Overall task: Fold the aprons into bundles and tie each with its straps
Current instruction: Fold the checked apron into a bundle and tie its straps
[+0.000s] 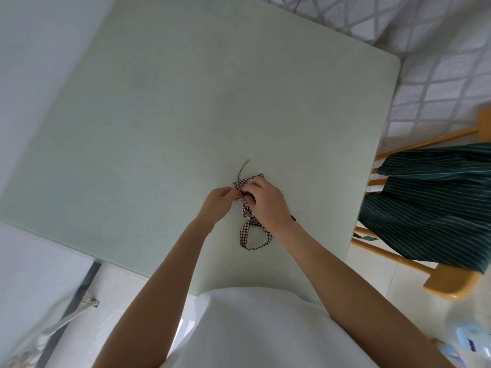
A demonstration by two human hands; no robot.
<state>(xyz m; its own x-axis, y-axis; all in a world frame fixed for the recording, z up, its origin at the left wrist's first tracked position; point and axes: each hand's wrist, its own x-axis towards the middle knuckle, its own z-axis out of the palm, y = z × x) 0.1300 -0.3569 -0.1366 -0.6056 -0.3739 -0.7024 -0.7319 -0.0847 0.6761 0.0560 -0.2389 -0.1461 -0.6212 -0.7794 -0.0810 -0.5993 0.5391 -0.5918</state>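
Observation:
A small bundle of red-and-white checked apron (248,181) lies on the pale green table (186,102), near its front right part. My left hand (218,201) pinches the fabric at the bundle's left side. My right hand (265,199) covers the bundle from the right, fingers curled round the checked strap. A loop of that strap (255,235) trails toward me on the table. A thin grey thread (243,168) sticks out beyond the bundle. Most of the bundle is hidden under my fingers.
A dark green striped apron (430,205) hangs over a wooden chair (449,285) at the table's right edge. A white wall runs along the left. Patterned floor shows beyond the table's far right corner.

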